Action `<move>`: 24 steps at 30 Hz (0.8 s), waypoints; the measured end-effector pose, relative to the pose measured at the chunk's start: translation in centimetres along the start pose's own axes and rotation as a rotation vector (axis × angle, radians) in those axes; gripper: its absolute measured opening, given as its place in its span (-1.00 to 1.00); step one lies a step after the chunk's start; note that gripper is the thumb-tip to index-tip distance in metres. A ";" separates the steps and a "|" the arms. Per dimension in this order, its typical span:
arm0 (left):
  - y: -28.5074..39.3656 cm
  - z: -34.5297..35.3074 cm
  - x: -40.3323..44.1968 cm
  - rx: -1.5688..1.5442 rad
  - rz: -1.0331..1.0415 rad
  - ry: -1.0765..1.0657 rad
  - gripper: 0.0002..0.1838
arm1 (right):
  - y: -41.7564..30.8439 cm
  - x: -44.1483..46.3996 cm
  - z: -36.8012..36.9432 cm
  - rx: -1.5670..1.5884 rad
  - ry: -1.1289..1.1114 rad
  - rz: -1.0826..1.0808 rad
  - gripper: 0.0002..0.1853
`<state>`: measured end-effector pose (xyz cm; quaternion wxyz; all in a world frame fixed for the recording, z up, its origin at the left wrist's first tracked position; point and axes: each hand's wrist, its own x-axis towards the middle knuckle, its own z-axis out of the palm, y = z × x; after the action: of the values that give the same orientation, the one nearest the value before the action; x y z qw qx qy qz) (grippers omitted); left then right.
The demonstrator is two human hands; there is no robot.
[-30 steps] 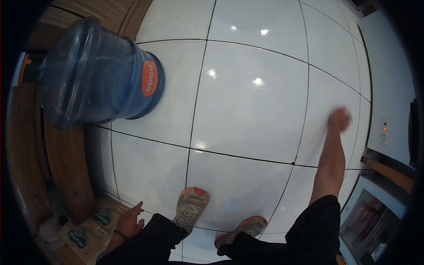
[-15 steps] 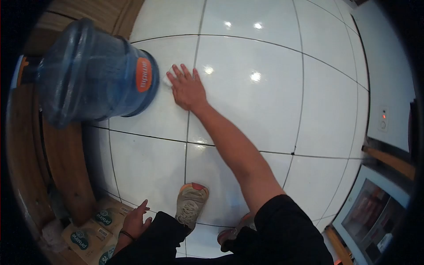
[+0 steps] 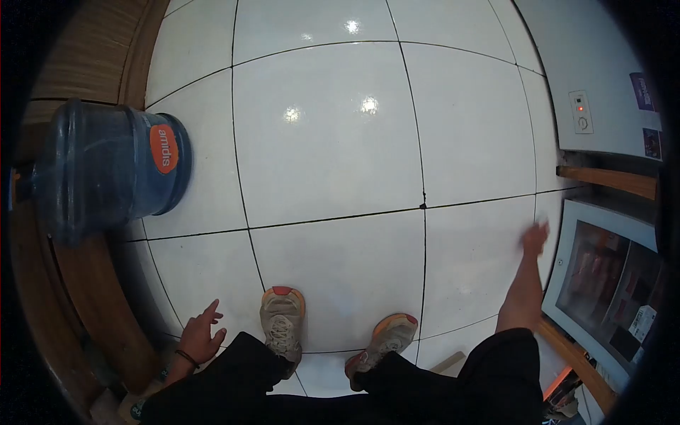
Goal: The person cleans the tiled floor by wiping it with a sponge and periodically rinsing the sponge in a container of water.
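White tile flr (image 3: 326, 163) looks glossy w/ dk grout (image 3: 248, 228).

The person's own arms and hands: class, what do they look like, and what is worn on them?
The left grip is a bare hand with a thin dark wristband; the right grip is a bare, blurred hand, its forearm bare below a black sleeve. Whether the left arm has a matching sleeve cannot be told.
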<state>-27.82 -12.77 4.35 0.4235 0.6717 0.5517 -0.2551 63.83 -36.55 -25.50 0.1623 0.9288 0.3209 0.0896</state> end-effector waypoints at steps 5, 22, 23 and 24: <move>0.1 -0.1 -0.1 0.047 0.024 0.006 -0.23 | -2.4 -6.1 -4.2 -0.059 -0.259 0.689 -0.41; -4.7 7.1 -5.1 -0.199 -0.042 0.113 -0.26 | -66.3 -30.7 -36.4 0.821 0.036 -1.290 -0.49; -4.8 7.3 -5.1 -0.215 -0.040 0.115 -0.26 | -66.7 -35.0 -36.1 0.877 0.004 -1.403 -0.49; -4.9 7.3 -5.1 -0.229 -0.037 0.116 -0.26 | -65.9 -38.3 -36.7 0.849 -0.037 -1.527 -0.49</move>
<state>-32.91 -21.48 3.33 0.4603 0.6222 0.6130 -0.1589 -13.29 -2.70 -17.40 -0.1768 0.4433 0.8589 -0.1857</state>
